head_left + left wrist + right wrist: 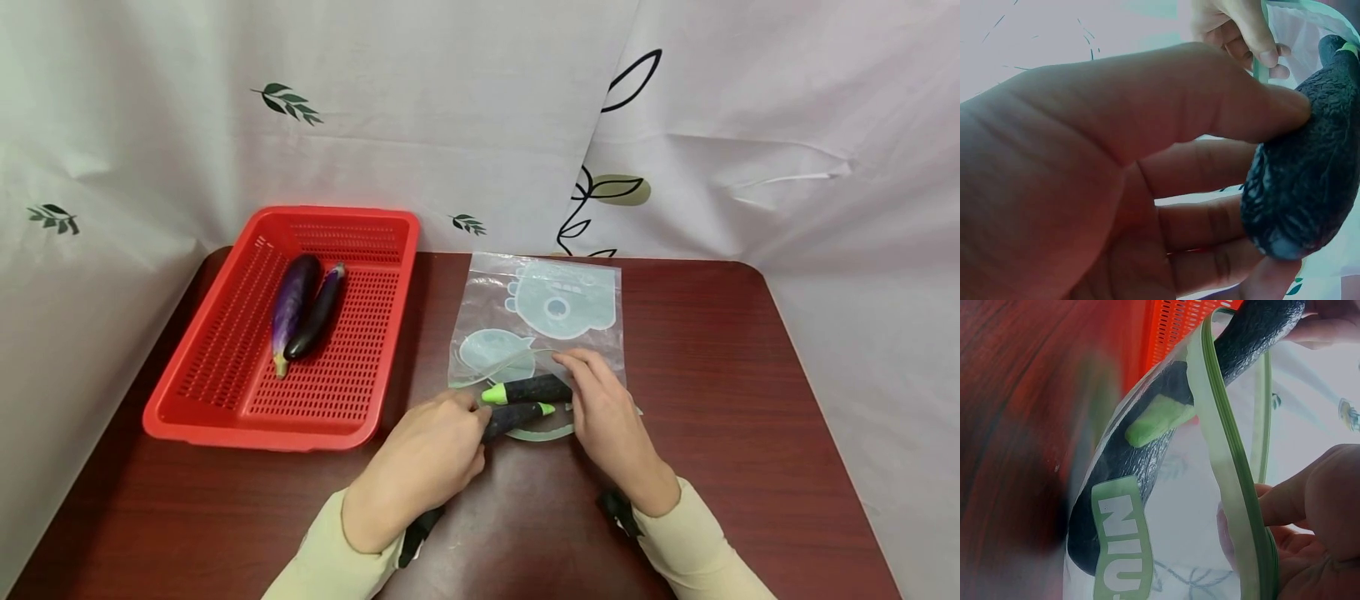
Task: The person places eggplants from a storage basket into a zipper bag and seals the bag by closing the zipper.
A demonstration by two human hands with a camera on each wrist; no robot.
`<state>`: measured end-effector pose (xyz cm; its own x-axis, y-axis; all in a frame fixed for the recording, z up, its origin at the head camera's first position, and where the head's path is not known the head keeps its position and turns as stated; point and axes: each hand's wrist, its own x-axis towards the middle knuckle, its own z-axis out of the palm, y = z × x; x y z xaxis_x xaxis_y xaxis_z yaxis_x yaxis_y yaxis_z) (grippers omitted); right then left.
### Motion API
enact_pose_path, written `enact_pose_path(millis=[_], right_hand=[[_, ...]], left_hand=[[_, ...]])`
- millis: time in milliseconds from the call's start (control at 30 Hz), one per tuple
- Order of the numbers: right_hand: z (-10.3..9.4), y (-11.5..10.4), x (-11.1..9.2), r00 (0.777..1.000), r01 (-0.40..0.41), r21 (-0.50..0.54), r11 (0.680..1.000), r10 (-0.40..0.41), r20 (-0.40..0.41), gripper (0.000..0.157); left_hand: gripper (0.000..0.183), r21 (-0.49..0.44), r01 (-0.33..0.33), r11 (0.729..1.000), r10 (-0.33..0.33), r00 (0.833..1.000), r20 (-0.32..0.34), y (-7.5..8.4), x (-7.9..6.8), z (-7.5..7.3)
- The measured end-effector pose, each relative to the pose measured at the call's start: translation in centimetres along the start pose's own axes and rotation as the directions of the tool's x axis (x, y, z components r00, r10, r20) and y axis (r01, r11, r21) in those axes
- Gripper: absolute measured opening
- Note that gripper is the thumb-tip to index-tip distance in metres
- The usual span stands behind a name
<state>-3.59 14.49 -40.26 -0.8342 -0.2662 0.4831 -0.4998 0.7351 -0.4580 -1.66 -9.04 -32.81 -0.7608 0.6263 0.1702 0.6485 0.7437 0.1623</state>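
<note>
My left hand (431, 454) grips a dark, wrinkled zucchini (1310, 169) by its blunt end, thumb on one side and fingers on the other. Its light green stem end (1160, 419) points into the mouth of a clear zip bag (487, 283). Inside the bag lies a second dark zucchini (534, 389), also with a light green stem. With thumb and fingers, my right hand (607, 417) pinches the bag's green zip edge (1235, 450), and the mouth gapes. The bag lies on the table with pale cartoon prints.
To the left stands a red plastic basket (386, 358) holding two eggplants (296, 300), one purple and one darker. The brown table (712, 375) has white patterned cloth (450, 108) hanging around its back and sides.
</note>
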Motion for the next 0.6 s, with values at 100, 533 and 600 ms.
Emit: enact_pose_path(millis=[100, 533, 600], right_hand=[[0.02, 0.0, -0.03, 1.0, -0.003, 0.0, 1.0, 0.003, 0.001, 0.037], [0.13, 0.01, -0.06, 1.0, 0.007, -0.002, 1.0, -0.007, 0.003, 0.037], [0.15, 0.01, -0.03, 1.0, 0.008, -0.003, 1.0, -0.008, 0.001, 0.037]], left_hand=[[0.013, 0.013, -0.01, 1.0, 0.01, 1.0, -0.015, 0.06, 0.11, 0.18], [0.011, 0.031, 0.025, 0.999, -0.025, 0.999, -0.025, 0.53, 0.83, 0.8], [0.012, 0.028, 0.043, 0.999, -0.042, 0.999, -0.028, 0.62, 0.98, 0.92]])
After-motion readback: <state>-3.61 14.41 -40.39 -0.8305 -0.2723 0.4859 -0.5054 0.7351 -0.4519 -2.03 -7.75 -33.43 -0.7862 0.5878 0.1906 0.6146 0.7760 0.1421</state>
